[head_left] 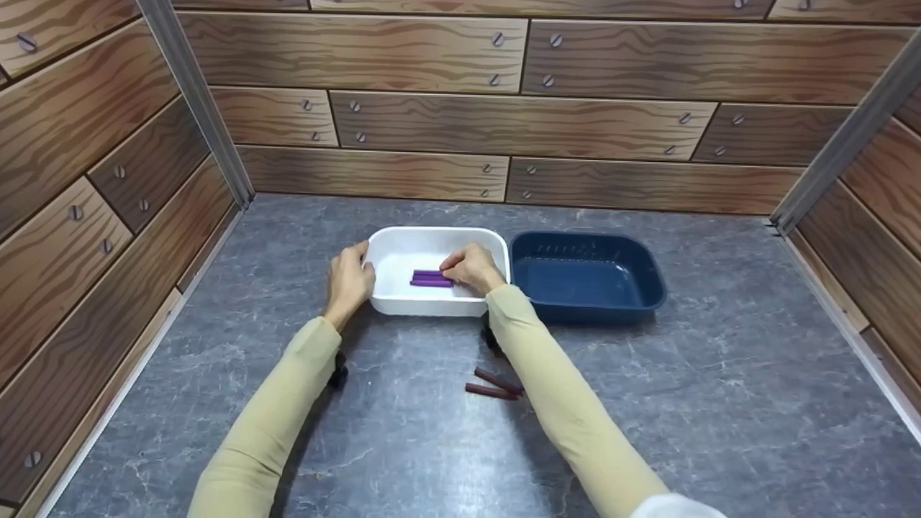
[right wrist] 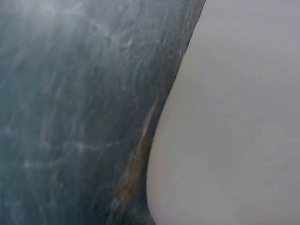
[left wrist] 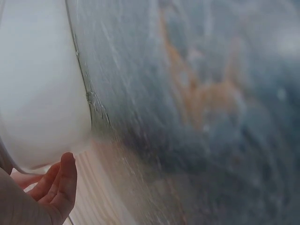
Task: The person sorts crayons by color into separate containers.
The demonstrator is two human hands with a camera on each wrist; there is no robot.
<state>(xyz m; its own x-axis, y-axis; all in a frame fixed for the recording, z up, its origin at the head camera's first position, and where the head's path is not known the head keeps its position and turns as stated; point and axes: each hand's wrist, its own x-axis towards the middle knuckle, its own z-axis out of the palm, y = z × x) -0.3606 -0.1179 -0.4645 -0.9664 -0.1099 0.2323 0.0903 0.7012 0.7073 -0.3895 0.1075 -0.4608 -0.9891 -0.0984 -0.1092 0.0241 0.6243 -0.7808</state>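
- White tray (head_left: 428, 307) is set at mid-frame; its left rim is gripped by the left hand (head_left: 350, 279).
- Purple sticks (head_left: 432, 283) are laid side by side on the tray floor, centre of frame; the upper one is pinched at its right end by the right hand (head_left: 471, 267) (only tray wall and tabletop (right wrist: 70, 103) are caught by the right wrist view).
- Navy basin (head_left: 583, 280) is placed right of centre, just beside the tray.
- Two brown sticks (head_left: 491, 392) are left lower centre, near the right sleeve (head_left: 568, 403).
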